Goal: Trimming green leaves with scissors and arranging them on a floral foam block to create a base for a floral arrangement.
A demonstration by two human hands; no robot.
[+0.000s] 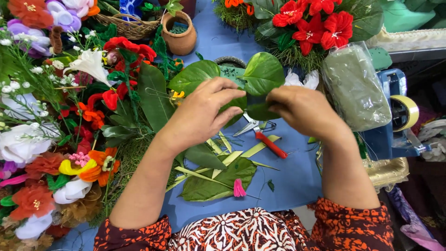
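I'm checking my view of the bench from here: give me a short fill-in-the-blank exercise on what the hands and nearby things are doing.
1. Both the left hand and the right hand hold green ____.
2. The scissors lying below the hands have ____ handles.
3. The clay pot stands at the ____ edge of the blue table.
4. The tape dispenser sits to the person's ____.

Missing words: leaves; red; far; right
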